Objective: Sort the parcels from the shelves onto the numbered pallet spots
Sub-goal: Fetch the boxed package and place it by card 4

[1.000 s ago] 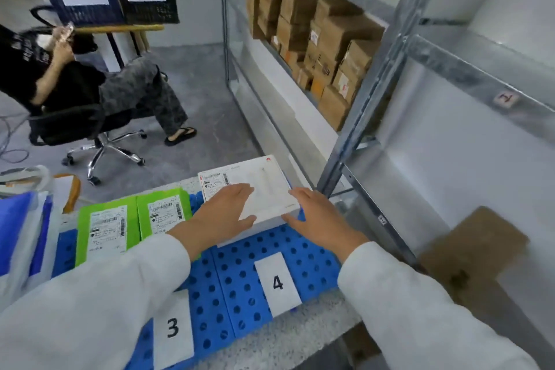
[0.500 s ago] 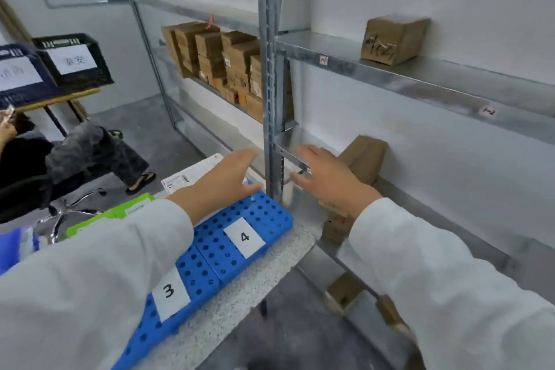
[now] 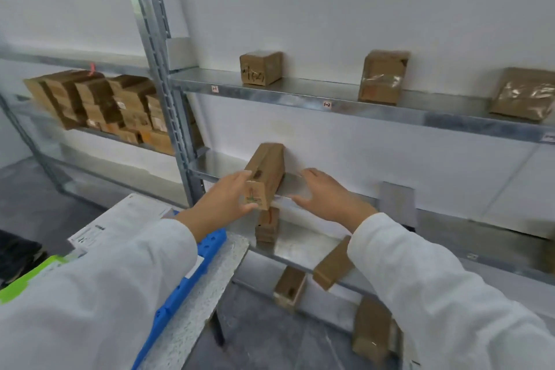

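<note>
Both hands reach to the middle shelf point(image 3: 345, 207) with fingers spread. The left hand point(image 3: 223, 204) has its grip apart, fingers and thumb laid against the near left side of a long cardboard parcel point(image 3: 265, 176); it touches the parcel but is not closed round it. The right hand point(image 3: 327, 195) is open too, palm turned toward the parcel's right side and just apart from it, over the shelf's front edge. The parcel lies lengthwise on the middle shelf with its far end at the white wall and its near end poking out over the edge.

On the upper shelf point(image 3: 300, 96) three more brown parcels stand well apart. Further cardboard boxes lie on the lower shelves, under the right sleeve. At left, a stack of small boxes point(image 3: 102, 105) fills the neighbouring shelf bay. Bottom left, the blue pallet point(image 3: 180, 288) lies on the speckled table point(image 3: 210, 288), with a white flat parcel point(image 3: 120, 221) and a green one point(image 3: 27, 276) upon it.
</note>
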A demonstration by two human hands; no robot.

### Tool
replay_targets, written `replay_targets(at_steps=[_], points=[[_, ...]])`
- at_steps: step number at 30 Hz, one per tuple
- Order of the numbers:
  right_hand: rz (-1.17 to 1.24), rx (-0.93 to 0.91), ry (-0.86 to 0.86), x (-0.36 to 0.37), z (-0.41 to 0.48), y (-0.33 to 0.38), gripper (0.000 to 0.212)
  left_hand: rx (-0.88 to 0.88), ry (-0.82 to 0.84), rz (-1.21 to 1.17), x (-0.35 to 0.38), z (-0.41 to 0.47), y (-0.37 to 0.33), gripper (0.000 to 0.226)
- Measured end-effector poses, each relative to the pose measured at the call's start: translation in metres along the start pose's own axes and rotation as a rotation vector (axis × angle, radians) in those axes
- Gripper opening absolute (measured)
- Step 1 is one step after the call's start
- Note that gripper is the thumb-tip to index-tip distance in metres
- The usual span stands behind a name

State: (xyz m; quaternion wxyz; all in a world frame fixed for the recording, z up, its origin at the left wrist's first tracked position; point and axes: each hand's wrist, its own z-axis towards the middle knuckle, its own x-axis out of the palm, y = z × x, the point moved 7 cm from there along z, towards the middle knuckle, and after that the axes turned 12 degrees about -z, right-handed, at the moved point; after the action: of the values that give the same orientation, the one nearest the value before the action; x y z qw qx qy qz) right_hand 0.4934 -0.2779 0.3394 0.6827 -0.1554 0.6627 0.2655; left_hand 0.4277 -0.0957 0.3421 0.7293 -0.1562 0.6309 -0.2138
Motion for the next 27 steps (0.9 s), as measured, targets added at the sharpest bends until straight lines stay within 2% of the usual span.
replay_targets(at_steps=[6,10,15,21,27], points=[[-0.124,0.088,-0.091,-0.012,-0.089,0.005,0.060,0.119,0.051,-0.043,0.025,-0.035,-0.043,0.077],[-0.185,0.191,-0.029,0.014,-0.165,-0.004,0.061,0.184,0.101,-0.045,0.062,-0.069,-0.050,0.074],[-0.151,0.429,0.016,0.019,-0.255,-0.034,0.063,0.194,0.162,-0.085,0.088,-0.110,-0.079,0.075],[-0.166,0.546,-0.041,-0.013,-0.338,-0.054,0.063,0.328,0.235,-0.071,0.102,-0.139,-0.174,0.076],[-0.154,0.616,-0.087,-0.043,-0.415,-0.092,0.062,0.439,0.184,-0.076,0.110,-0.154,-0.273,0.067]])
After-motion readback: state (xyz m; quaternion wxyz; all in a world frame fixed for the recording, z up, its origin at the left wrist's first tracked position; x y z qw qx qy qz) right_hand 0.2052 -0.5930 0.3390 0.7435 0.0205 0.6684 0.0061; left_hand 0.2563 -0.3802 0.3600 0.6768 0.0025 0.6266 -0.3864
